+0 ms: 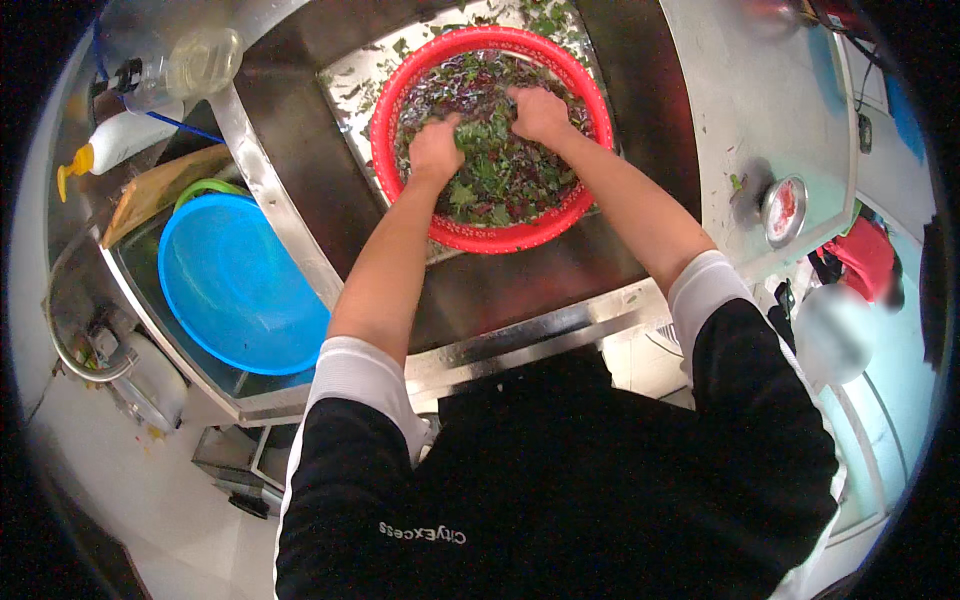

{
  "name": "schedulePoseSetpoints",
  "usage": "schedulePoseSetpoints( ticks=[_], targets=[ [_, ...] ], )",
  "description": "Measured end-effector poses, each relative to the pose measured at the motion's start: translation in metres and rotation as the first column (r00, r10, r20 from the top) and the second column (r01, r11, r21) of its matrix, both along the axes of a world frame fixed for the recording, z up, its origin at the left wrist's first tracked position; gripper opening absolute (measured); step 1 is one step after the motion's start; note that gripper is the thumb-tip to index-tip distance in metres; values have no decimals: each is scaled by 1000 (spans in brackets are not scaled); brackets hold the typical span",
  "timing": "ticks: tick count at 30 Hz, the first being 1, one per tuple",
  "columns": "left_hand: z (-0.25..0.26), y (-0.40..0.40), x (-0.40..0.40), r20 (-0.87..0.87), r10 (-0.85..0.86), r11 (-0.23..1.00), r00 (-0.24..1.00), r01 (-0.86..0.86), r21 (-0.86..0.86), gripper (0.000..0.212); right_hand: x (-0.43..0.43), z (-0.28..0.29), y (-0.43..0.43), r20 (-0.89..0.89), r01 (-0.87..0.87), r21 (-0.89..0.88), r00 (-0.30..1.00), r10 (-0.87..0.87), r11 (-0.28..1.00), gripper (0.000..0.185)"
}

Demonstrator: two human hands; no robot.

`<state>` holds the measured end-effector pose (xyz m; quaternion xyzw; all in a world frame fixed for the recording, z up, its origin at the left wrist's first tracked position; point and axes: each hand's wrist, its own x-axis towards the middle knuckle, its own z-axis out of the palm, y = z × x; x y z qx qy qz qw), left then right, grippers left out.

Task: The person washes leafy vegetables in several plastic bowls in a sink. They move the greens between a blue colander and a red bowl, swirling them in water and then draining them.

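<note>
A red plastic basin (491,238) with a pale pattern on its rim stands in a steel sink. It holds water and many green and purplish leaves (487,169). At the left of the basin is my left hand (436,148), its fingertips among the wet leaves. My right hand (538,114) is at the upper right of the basin, fingers reaching down into the leaves. Whether either hand grips any leaves cannot be made out. Loose leaf scraps (544,19) lie on the pale sheet (345,94) under the basin.
A blue plastic basin (244,281) sits in the left sink, by a wooden board (161,184) and a white pump bottle (124,142). On the right counter (739,127) stands a metal bowl (784,212) with red contents. A curved faucet (56,330) is at far left.
</note>
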<state>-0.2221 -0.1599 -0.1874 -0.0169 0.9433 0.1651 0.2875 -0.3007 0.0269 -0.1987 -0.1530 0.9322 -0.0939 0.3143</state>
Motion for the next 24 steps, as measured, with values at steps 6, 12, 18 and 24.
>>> schedulePoseSetpoints(
  ticks=[6, 12, 18, 24],
  targets=[
    [46, 23, 25, -125, 389, 884, 913, -331, 332, 62, 40, 55, 13, 55, 173, -282, 985, -164, 944, 72],
    [35, 30, 48, -41, 355, 927, 934, -346, 146, 79, 42, 58, 38, 400, 545, -87, 786, -471, 834, 90],
    [-40, 25, 29, 484, 678, 432, 553, -833, 346, 96, 60, -25, 17, 893, 975, -8, 107, -438, 222, 69],
    [10, 42, 19, 556, 733, 21, 393, -829, 559, 64, 58, 8, 3, 790, 916, -288, 392, -471, 279, 47]
  ],
)
